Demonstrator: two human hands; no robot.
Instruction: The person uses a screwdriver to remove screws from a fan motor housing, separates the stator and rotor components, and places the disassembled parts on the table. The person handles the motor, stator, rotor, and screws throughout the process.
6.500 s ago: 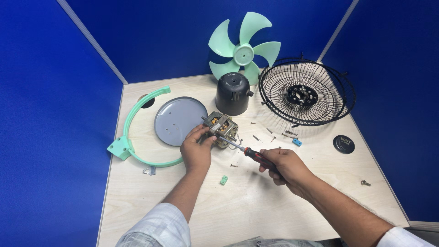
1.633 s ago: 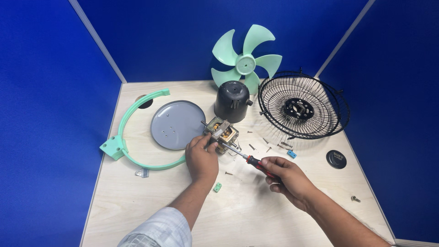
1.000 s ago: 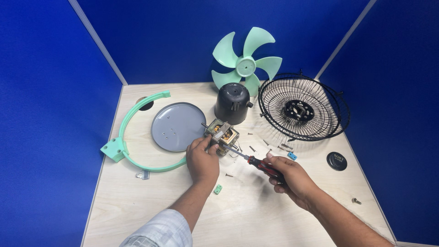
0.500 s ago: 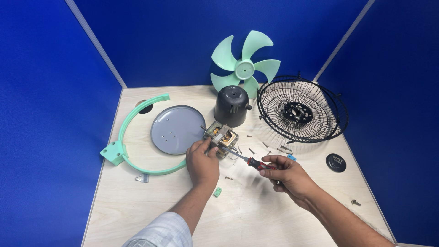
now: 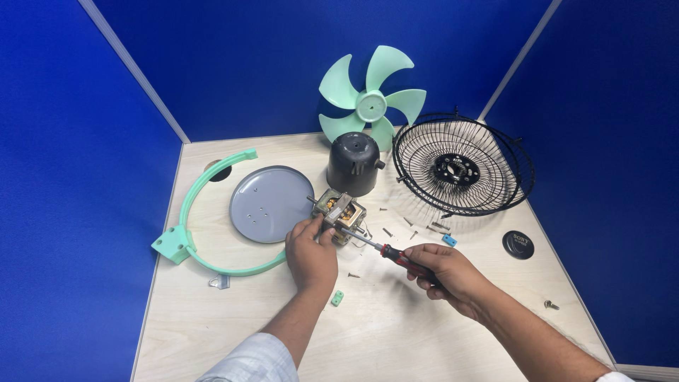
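Observation:
A small fan motor (image 5: 342, 212) with copper windings sits on the wooden table (image 5: 396, 332). My left hand (image 5: 311, 251) grips the motor from its near side and steadies it. My right hand (image 5: 445, 272) holds a screwdriver (image 5: 387, 251) with a red and black handle. Its metal shaft points up and left, with the tip at the motor's lower right side. Several loose screws (image 5: 396, 230) lie on the table just right of the motor.
A black motor cover (image 5: 352, 163) and a green fan blade (image 5: 371, 99) stand behind the motor. To its left lie a grey round plate (image 5: 265, 204) and a green curved ring (image 5: 194, 226); a black wire guard (image 5: 460, 166) and black cap (image 5: 518, 244) lie right. Blue partitions enclose the table.
My right hand and the screwdriver have shifted slightly while the tip stays at the motor. My left hand stays on the motor. The view has moved a little.

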